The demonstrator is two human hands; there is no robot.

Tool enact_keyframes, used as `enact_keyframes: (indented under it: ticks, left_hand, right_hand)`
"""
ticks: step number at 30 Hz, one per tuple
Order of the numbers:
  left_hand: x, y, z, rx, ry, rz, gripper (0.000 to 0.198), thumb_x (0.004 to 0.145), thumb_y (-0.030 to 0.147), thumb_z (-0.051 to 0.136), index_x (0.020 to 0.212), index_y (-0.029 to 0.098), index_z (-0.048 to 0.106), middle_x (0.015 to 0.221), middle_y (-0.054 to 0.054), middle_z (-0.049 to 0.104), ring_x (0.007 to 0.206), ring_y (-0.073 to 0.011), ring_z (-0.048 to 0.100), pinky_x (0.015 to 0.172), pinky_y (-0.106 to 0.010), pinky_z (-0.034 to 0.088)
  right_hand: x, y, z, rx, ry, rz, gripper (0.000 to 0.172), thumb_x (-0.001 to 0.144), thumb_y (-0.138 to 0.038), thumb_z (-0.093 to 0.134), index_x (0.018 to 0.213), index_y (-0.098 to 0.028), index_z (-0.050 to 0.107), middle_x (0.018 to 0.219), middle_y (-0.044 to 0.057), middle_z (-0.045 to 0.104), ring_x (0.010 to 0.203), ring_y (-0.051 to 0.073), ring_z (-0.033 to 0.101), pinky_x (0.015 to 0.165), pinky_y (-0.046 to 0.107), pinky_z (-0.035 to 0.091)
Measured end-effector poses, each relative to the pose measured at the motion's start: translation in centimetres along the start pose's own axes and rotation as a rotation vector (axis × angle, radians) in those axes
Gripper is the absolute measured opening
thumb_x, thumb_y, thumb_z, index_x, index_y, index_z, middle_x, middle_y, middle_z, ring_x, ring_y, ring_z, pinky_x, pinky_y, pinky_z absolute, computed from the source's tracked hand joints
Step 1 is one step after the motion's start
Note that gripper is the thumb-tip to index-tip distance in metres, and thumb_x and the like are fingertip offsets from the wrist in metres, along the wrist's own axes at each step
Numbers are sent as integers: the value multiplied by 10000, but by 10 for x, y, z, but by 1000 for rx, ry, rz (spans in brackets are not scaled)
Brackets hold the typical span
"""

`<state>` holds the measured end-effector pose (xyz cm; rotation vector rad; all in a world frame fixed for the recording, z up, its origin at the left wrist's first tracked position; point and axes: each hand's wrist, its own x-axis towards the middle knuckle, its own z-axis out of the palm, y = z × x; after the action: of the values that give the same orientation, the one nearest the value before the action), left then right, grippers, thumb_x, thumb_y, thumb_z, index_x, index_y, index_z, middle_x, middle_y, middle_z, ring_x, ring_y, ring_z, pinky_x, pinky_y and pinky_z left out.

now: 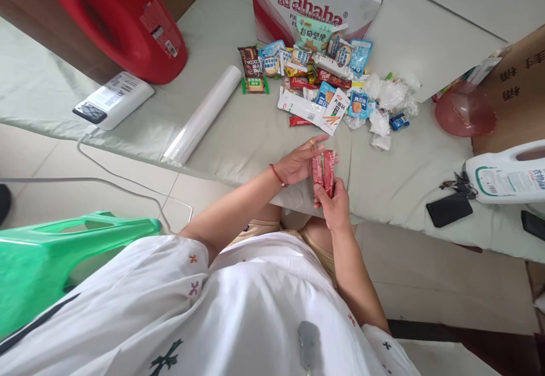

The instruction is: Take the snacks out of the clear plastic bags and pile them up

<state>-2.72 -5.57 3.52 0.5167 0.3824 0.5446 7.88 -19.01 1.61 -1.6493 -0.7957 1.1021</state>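
Two narrow red snack packets (323, 172), side by side with a greenish strip between them, are held upright over the table's front edge. My right hand (335, 208) grips their lower end, thumb across the front. At the upper left, my left hand (300, 162) has its fingers around the top part, some of them hidden behind the packets. One of its fingers points out past them. Just beyond the hands lies a pile of wrapped snacks, including a white snack packet (336, 112), a blue packet (360, 105) and a brown cocoa packet (251, 62).
A Wahaha carton (272, 4) stands behind the pile. Left are a plastic-film roll (202, 115), a white device with a cable (117, 100) and a red jug (140, 29). Right are crumpled clear wrappers (392, 95), a reddish bowl (464, 112), a white bottle (506, 174) and a black pouch (449, 210).
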Motion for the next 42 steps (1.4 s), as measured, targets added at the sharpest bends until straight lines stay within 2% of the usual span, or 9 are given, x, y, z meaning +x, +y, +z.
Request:
enact_keyframes:
  ticks: [4, 8, 11, 17, 23, 28, 33, 36, 42]
  left_hand:
    - [4, 0, -5, 48, 39, -62, 446, 690, 185, 947, 1054, 123, 697, 1078, -135, 789, 1030, -238, 769, 1052, -442, 543]
    - [3, -8, -1, -47, -4, 2, 319, 744, 170, 909, 993, 131, 714, 1089, -123, 801, 1096, -237, 761, 1165, -491, 473]
    - [1, -10, 0, -49, -58, 9, 339, 766, 182, 894, 1059, 140, 728, 1176, -137, 784, 1228, -258, 711, 1199, -496, 437]
    - [3, -3, -11, -41, -48, 27, 554, 818, 469, 847, 1277, 215, 671, 1381, -144, 696, 1267, -314, 688, 1158, -543, 461]
    - [4, -10, -6, -25, -39, -52, 375, 694, 175, 930, 963, 147, 670, 1062, -110, 797, 1060, -245, 768, 1170, -517, 435]
    - [5, -10, -2, -84, -64, 33, 404, 719, 183, 915, 1047, 169, 679, 1213, -109, 767, 1174, -242, 726, 1175, -466, 429]
    - [5, -4, -4, -97, 86, 74, 500, 787, 498, 867, 1135, 202, 666, 1109, -62, 759, 955, -181, 742, 921, -347, 558]
    - [7, -10, -1, 46, 105, -8, 535, 673, 402, 964, 1025, 170, 635, 875, -14, 730, 741, -144, 705, 780, -303, 558]
    - [23, -36, 17, -6, 75, 19, 595, 600, 306, 1004, 970, 189, 552, 904, -23, 728, 853, -194, 733, 854, -355, 566]
  right_hand:
    - [-1, -2, -8, -201, 34, -43, 503, 799, -601, 790, 1096, -241, 602, 868, 8, 720, 723, 189, 663, 645, 319, 569]
    - [-4, -9, -17, 128, -98, -9, 559, 836, -669, 738, 1190, -246, 649, 1149, 61, 752, 955, 218, 729, 789, 344, 616]
    - [-5, -13, -21, 298, -215, 126, 573, 769, -633, 832, 1148, -234, 671, 1051, 59, 777, 848, 216, 761, 686, 330, 635]
    - [-5, -13, -16, 383, -177, 165, 541, 712, -554, 912, 1072, -212, 698, 906, 53, 793, 750, 198, 768, 586, 275, 622]
    - [-8, -10, -9, 430, -176, 166, 516, 745, -561, 890, 1090, -233, 691, 1028, 52, 792, 885, 222, 776, 740, 358, 672]
    - [-10, -6, -13, 471, -193, 167, 498, 708, -519, 924, 1058, -232, 718, 982, 44, 795, 889, 242, 776, 843, 429, 666]
    - [-7, -4, -14, 487, -67, 127, 474, 709, -493, 923, 1046, -222, 729, 938, 28, 791, 825, 208, 759, 828, 400, 655]
    - [-4, -4, -18, 416, -21, 131, 499, 682, -524, 925, 1010, -212, 715, 897, 14, 768, 763, 189, 723, 760, 378, 646]
    - [-15, -6, -29, 309, 151, 71, 555, 714, -532, 895, 1126, -238, 668, 1085, 27, 748, 851, 173, 694, 764, 339, 630]
